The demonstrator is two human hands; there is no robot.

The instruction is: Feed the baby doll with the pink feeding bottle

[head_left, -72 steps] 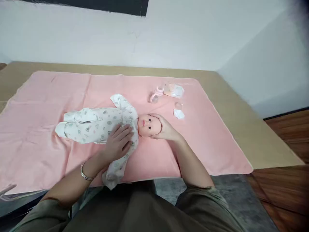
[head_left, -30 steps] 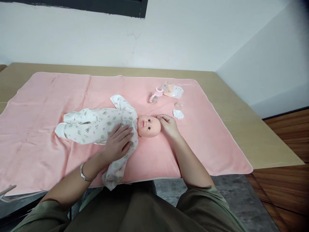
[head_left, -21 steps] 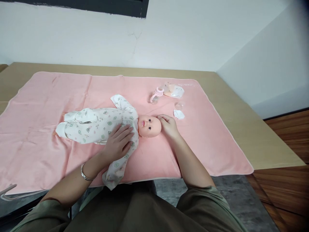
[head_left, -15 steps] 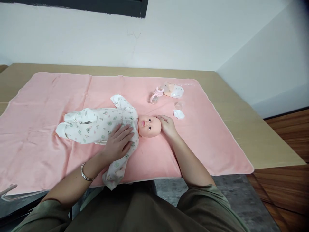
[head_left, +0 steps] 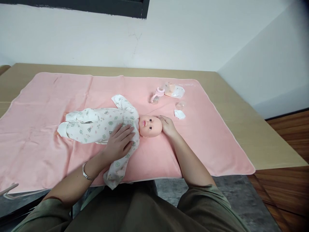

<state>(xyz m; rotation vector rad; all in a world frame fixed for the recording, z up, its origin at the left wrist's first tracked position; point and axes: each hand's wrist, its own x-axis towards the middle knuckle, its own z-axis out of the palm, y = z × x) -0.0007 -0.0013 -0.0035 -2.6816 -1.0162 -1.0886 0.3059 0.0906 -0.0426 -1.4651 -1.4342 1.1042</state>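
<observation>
A baby doll (head_left: pixel 150 126) lies on its back on a pink blanket (head_left: pixel 207 141), its head toward the right. It wears a white romper (head_left: pixel 96 125) with small printed figures; one sleeve points up, the other hangs toward the front edge. Flat on the doll's chest rests my left hand (head_left: pixel 120 141), fingers extended and a little apart. Against the crown of the doll's head lies my right hand (head_left: pixel 168 125), its fingers reaching along the far side. Part of those fingertips is hidden by the head.
Beyond my right hand are a pink-topped baby bottle (head_left: pixel 157 95), a clear plastic packet (head_left: pixel 175 90), a small clear cap (head_left: pixel 180 105) and a folded white cloth (head_left: pixel 179 114). The wooden table (head_left: pixel 260 141) meets a white wall at the back. A thin pale rod (head_left: pixel 9 189) shows at lower left.
The whole view has shifted very slightly. Both hands keep their places on the doll, and the doll lies as before.
</observation>
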